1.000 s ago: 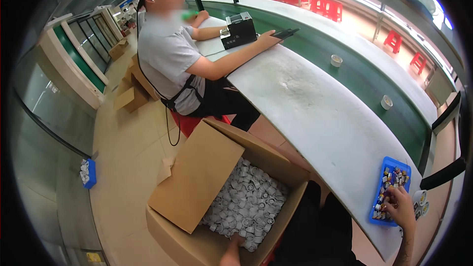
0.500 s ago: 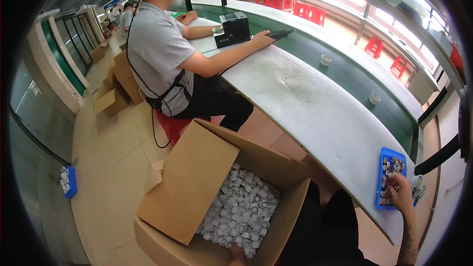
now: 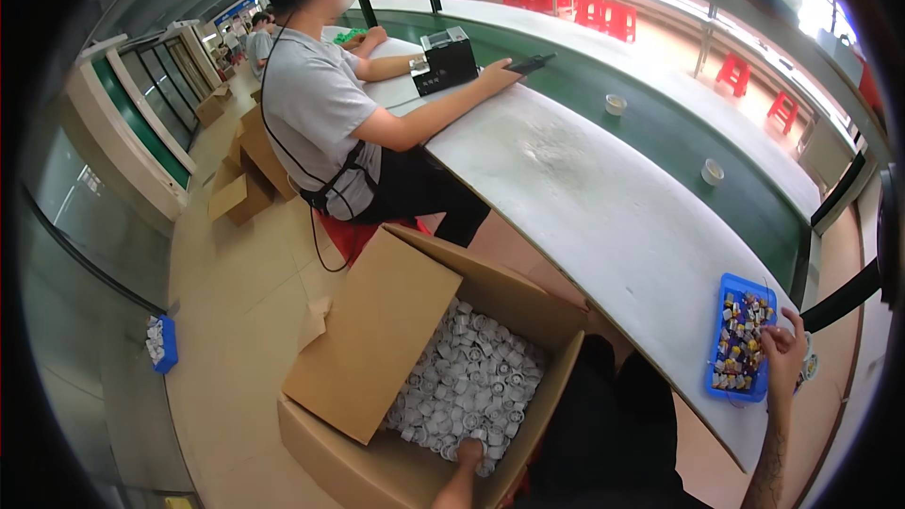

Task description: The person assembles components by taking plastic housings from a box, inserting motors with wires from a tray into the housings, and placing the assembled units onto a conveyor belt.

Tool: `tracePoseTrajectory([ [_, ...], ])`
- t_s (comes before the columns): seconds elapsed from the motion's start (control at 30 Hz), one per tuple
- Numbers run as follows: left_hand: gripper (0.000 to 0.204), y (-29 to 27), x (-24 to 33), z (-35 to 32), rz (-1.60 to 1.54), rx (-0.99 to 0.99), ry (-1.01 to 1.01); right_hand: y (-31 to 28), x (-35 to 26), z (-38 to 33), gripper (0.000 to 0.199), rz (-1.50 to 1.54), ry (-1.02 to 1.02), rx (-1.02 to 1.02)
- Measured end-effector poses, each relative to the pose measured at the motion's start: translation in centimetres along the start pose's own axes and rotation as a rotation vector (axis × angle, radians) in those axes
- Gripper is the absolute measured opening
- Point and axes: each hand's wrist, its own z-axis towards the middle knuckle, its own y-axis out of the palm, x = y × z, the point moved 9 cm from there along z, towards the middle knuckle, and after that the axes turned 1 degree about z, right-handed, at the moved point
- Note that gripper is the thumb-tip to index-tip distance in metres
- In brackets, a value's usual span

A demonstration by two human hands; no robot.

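From the head camera, your left hand point(image 3: 468, 453) reaches down into the open cardboard box point(image 3: 377, 339) on the floor at your left, its fingers buried among the small white round parts point(image 3: 471, 382), so you cannot tell whether they are spread or pinched. The parts are pale, cap-like, and heaped loosely, filling the bottom of the box. Your right hand point(image 3: 782, 351) rests at the right edge of the blue tray point(image 3: 716, 377) on the long pale desk point(image 3: 584, 207), fingers curled together over the small multicoloured pieces point(image 3: 737, 339) inside. Further along the desk a seated person point(image 3: 330, 123) works.
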Motion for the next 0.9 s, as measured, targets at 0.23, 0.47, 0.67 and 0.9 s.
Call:
tracePoseTrajectory([
  [0.23,0.047,-8.0,2.7,-2.7,-0.644,-0.034,-0.235,7.4,-2.4,4.0,0.013,0.643,0.045,-0.195],
  [0.47,0.045,-32.7,23.7,-14.0,-2.067,0.090,0.215,15.8,-9.8,0.1,0.012,0.721,0.206,-0.620],
  [0.67,0.056,-40.6,39.4,-20.9,-2.321,-0.362,0.684,18.3,-14.4,-4.6,0.019,0.138,-0.306,-0.942],
  [0.9,0.052,-40.8,47.8,-23.1,-2.237,-0.521,0.899,14.1,-14.9,-3.3,0.014,0.246,-0.380,-0.720],
])
